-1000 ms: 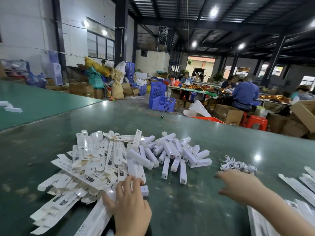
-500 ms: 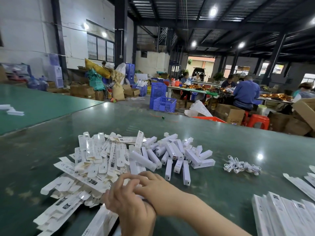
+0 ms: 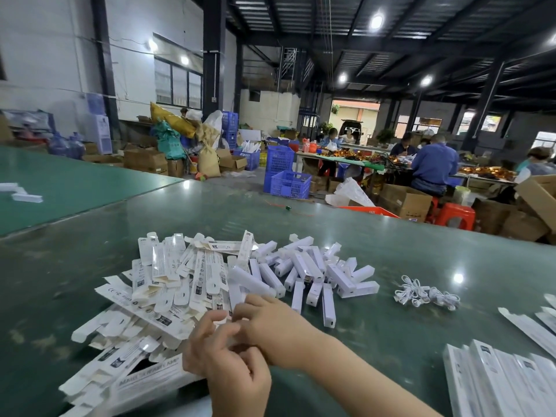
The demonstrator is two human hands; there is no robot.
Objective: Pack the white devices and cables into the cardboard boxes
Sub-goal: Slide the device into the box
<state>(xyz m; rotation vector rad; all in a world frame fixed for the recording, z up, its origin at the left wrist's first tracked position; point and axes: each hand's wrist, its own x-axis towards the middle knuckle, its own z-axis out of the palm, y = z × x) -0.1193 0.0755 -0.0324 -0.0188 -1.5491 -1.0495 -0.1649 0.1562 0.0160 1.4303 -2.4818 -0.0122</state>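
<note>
Tabletop (image 3: 391,260) clutter is the biggest risk: flat box sleeves (image 3: 168,284) lie heaped against the loose white devices (image 3: 313,269), so a careless reach could slide pieces together or off the pile. Finished boxes (image 3: 505,380) sit at the near right edge, where an elbow might knock them. The tangled cables (image 3: 425,294) lie apart to the right and could snag several at once. The left hand (image 3: 228,365) and right hand (image 3: 270,329) meet, fingers curled around something small and white; what it is cannot be told, and a fumble could drop it.
</note>
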